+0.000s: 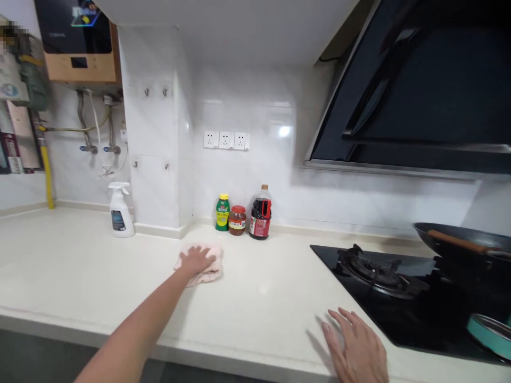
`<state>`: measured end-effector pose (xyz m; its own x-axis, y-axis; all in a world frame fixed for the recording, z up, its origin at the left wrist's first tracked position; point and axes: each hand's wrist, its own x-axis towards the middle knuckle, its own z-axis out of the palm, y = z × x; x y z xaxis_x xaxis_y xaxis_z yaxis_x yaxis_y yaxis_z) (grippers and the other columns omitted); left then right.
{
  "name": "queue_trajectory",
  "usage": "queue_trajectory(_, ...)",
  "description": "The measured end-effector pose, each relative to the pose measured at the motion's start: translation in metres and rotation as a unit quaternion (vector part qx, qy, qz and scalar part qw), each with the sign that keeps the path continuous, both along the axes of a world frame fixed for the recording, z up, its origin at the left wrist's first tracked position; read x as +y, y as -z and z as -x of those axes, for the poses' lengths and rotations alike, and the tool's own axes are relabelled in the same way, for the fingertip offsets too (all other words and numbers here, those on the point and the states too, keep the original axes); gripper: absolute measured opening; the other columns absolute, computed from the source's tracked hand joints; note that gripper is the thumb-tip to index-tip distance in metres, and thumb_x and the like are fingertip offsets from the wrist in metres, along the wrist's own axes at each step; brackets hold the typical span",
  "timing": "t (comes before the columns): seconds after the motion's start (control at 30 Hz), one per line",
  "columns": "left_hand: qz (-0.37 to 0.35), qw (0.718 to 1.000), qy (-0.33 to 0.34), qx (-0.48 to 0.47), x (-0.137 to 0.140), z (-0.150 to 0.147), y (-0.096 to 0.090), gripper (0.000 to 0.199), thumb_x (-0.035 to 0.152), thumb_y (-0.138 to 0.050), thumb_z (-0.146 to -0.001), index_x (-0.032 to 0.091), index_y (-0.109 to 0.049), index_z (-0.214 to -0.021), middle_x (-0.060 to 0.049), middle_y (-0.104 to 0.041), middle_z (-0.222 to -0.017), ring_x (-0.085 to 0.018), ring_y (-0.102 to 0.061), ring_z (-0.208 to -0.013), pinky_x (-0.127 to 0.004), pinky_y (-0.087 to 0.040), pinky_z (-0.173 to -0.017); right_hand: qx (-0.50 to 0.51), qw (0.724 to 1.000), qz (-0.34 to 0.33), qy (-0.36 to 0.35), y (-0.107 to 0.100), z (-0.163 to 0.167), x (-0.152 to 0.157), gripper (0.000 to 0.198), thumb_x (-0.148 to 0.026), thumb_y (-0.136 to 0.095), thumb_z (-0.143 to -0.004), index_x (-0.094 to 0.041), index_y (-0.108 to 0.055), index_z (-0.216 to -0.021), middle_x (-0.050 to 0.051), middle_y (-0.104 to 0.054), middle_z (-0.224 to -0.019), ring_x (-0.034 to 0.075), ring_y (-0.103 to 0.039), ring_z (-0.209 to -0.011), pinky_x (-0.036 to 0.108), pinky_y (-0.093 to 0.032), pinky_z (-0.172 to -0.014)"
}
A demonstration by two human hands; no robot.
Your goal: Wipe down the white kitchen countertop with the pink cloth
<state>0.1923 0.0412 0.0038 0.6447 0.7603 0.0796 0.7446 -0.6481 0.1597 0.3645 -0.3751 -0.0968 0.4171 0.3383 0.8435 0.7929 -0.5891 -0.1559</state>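
My left hand (196, 259) lies flat on a pale pink cloth (213, 270), its fingers spread and pressing it to the white countertop (255, 314). The cloth is bunched and partly hidden under the palm. Near the front edge of the counter, my right hand (357, 346) is open with fingers apart, just left of the black gas stove (423, 319). Nothing shows in it. Beyond the cloth, against the wall, stand a green bottle with a yellow cap (222, 213), a red-lidded jar (237, 221) and a dark sauce bottle (260, 215).
A white spray bottle (120, 210) stands by the wall pillar (149, 133) on the left. On the stove rest a black wok (459, 244) and a teal-rimmed item (491, 335). A black range hood (419, 90) slants overhead at right. A water heater (80, 48) hangs at left.
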Motion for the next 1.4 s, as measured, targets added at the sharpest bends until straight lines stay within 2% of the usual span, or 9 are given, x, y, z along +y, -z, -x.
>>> queue_trajectory(0.13,-0.002,0.994,-0.107,-0.001,0.025,0.068,-0.006,0.070,0.069,-0.031,-0.089,0.034,-0.043,-0.149,-0.015,-0.035,-0.160,-0.047,-0.027,-0.145,-0.075,-0.022,-0.103,0.012,1.000,0.009,0.005,0.003,-0.001,0.000,0.058,-0.064,-0.025,-0.098,-0.022,-0.061,-0.117,0.011,-0.059,-0.127,0.034,-0.048,-0.126,0.056,-0.038,-0.104)
queue_trajectory(0.3,-0.012,0.996,-0.089,0.010,0.007,0.097,-0.004,0.066,0.066,-0.034,-0.089,0.036,-0.044,-0.148,-0.013,-0.040,-0.157,-0.044,-0.029,-0.144,-0.070,-0.024,-0.106,-0.006,0.999,0.034,-0.012,0.002,0.000,0.001,0.059,-0.065,-0.027,-0.097,-0.022,-0.060,-0.118,0.012,-0.059,-0.128,0.034,-0.049,-0.124,0.055,-0.038,-0.104)
queue_trajectory(0.6,0.032,0.991,0.129,0.033,-0.133,0.014,0.016,0.077,0.081,-0.031,-0.084,0.044,-0.035,-0.152,-0.002,-0.023,-0.167,-0.035,-0.010,-0.153,-0.063,-0.010,-0.117,0.017,0.998,0.040,-0.041,0.002,0.001,0.003,0.062,-0.066,-0.027,-0.097,-0.019,-0.060,-0.120,0.013,-0.058,-0.128,0.034,-0.047,-0.125,0.054,-0.036,-0.106)
queue_trajectory(0.77,0.079,0.955,0.286,0.009,-0.226,-0.025,0.024,0.083,0.087,-0.034,-0.079,0.046,-0.037,-0.151,0.000,-0.018,-0.168,-0.036,-0.004,-0.154,-0.063,-0.003,-0.119,0.042,0.994,0.069,-0.077,0.004,-0.001,0.001,0.059,-0.062,-0.029,-0.097,-0.018,-0.059,-0.123,0.013,-0.060,-0.126,0.031,-0.050,-0.123,0.051,-0.037,-0.106)
queue_trajectory(0.87,0.123,0.921,0.369,-0.024,-0.252,-0.024,0.027,0.089,0.085,-0.042,-0.079,0.040,-0.033,-0.155,-0.005,-0.018,-0.168,-0.037,-0.004,-0.154,-0.066,0.000,-0.118,0.080,0.987,0.091,-0.109,0.002,-0.007,-0.003,0.057,-0.061,-0.029,-0.098,-0.021,-0.058,-0.125,0.012,-0.059,-0.127,0.030,-0.050,-0.124,0.051,-0.038,-0.106)
queue_trajectory(0.97,0.157,0.900,0.389,-0.119,-0.244,-0.008,0.027,0.090,0.071,-0.058,-0.079,0.033,-0.032,-0.156,-0.006,-0.026,-0.166,-0.030,-0.017,-0.153,-0.054,-0.012,-0.123,0.139,0.984,0.067,-0.091,-0.006,-0.006,-0.004,0.059,-0.064,-0.027,-0.097,-0.023,-0.060,-0.125,0.012,-0.055,-0.132,0.032,-0.048,-0.126,0.055,-0.037,-0.106)
queue_trajectory(1.1,0.156,0.903,0.298,-0.269,-0.192,0.015,0.018,0.066,0.045,-0.055,-0.088,0.023,-0.044,-0.149,-0.006,-0.044,-0.156,-0.021,-0.040,-0.143,-0.032,-0.031,-0.119,0.172,0.973,0.113,-0.101,-0.032,0.031,0.017,0.059,-0.063,-0.030,-0.096,-0.026,-0.058,-0.132,0.012,-0.046,-0.145,0.033,-0.039,-0.136,0.057,-0.034,-0.108)
queue_trajectory(1.27,0.131,0.919,0.204,-0.310,-0.135,0.027,0.005,0.048,0.037,-0.039,-0.095,0.021,-0.052,-0.139,-0.010,-0.055,-0.143,-0.026,-0.049,-0.134,-0.040,-0.040,-0.113,0.214,0.908,0.320,-0.164,-0.075,0.097,0.071,0.058,-0.067,-0.045,-0.092,-0.040,-0.047,-0.144,0.010,-0.035,-0.156,0.044,-0.034,-0.138,0.071,-0.023,-0.106)
queue_trajectory(1.4,0.133,0.911,0.233,-0.313,-0.138,0.018,0.005,0.042,0.041,-0.041,-0.096,0.021,-0.060,-0.128,-0.009,-0.061,-0.135,-0.024,-0.054,-0.128,-0.038,-0.043,-0.110,0.181,0.889,0.366,-0.207,-0.086,0.091,0.093,0.048,-0.063,-0.053,-0.089,-0.044,-0.055,-0.133,0.004,-0.049,-0.146,0.038,-0.047,-0.125,0.064,-0.032,-0.101)
